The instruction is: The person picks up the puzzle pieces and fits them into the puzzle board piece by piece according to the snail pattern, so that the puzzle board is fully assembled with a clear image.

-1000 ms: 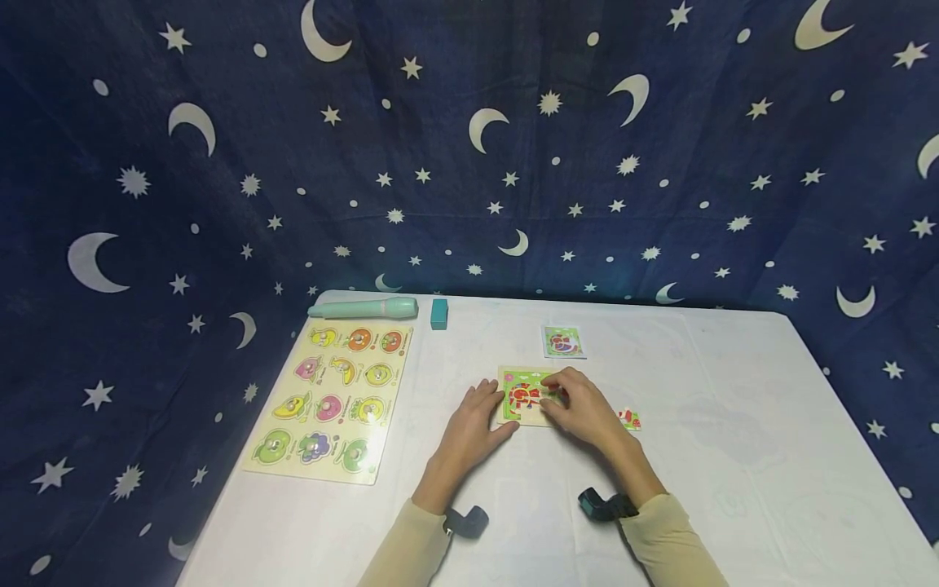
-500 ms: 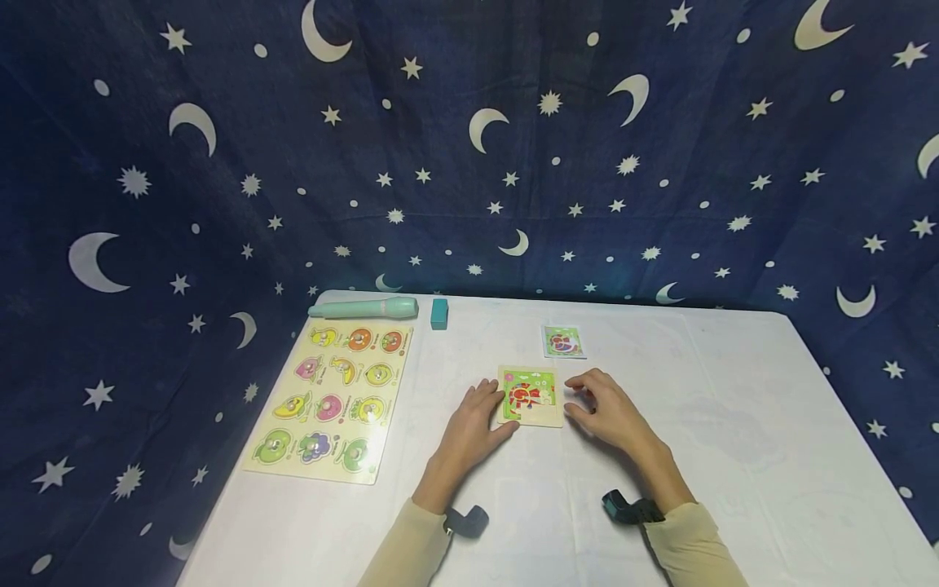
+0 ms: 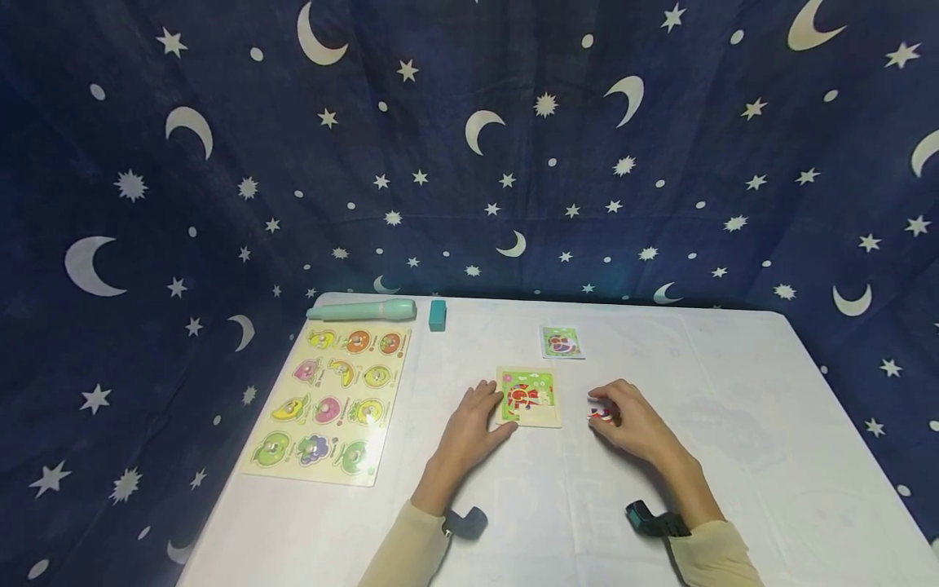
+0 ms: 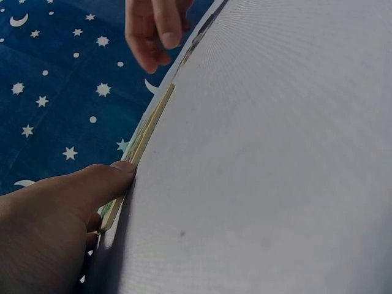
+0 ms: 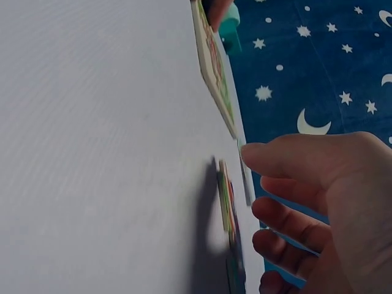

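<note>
My left hand [image 3: 475, 425] holds the near-left corner of a small square puzzle board [image 3: 544, 419], thumb along its near edge and fingers at its left side. Red and green picture pieces fill most of the board, and bare wood shows at its lower right. My right hand [image 3: 629, 417] hovers to the right of the board, thumb and fingers apart around loose puzzle pieces [image 3: 600, 412] on the table. The right wrist view shows these puzzle pieces [image 5: 225, 199] flat, close by the thumb [image 5: 260, 158], with the fingers parted and nothing in them.
A small picture card [image 3: 562, 342] lies beyond the board. To the left sits a large wooden fruit puzzle [image 3: 311, 420], with a mint-green pen-shaped object [image 3: 363, 311] behind it and a teal block [image 3: 437, 315] beside that. A star-and-moon cloth [image 3: 440, 163] hangs behind the table.
My right hand has left the puzzle board and moved right to the loose pieces. My left hand stays at the board's corner.
</note>
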`<state>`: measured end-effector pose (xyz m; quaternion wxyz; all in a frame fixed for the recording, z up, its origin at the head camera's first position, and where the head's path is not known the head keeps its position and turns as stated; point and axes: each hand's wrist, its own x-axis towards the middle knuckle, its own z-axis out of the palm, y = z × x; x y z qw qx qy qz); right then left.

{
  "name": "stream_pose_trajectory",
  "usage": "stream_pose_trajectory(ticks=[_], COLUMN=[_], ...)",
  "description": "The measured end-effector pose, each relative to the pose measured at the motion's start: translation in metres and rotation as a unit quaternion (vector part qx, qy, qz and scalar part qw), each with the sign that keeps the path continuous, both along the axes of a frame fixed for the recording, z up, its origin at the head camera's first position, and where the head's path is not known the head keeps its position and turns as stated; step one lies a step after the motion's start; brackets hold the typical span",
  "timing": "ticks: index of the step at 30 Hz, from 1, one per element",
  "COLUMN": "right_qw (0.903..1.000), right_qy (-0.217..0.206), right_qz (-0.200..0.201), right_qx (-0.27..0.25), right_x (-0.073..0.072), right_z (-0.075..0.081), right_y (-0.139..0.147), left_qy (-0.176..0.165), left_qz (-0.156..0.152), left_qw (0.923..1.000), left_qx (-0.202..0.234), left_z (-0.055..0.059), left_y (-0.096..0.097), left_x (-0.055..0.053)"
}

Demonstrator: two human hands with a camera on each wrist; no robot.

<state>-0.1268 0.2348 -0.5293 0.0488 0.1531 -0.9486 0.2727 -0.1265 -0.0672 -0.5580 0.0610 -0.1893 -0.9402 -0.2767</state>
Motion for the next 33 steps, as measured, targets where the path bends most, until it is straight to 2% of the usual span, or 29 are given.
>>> stream_pose_trajectory(ticks=[8,12,21,33], right_qw=[0.9989,0.9984,0.9986,0.9951], right_qy=[-0.043,-0.05,-0.048,-0.097], right_qz=[0.001,0.009,0.011,-0.006], right_qx=[0.016,0.025,0.016,0.017], right_x=[0.01,0.013,0.011,0.004], right_z=[-0.001,-0.002,-0.002,0.002], right_y=[0.013,0.017,0.017,0.014], left_qy=[0.0,0.003,0.007,0.009], left_qz=[0.002,0.002,0.0,0.0], left_qw=[1.0,1.0,1.0,0.9999], left_qx=[0.002,0.007,0.006,0.006], left_z=[0.0,0.0,-0.001,0.001], left_y=[0.0,0.0,0.0,0.001], left_x=[0.002,0.003,0.004,0.002])
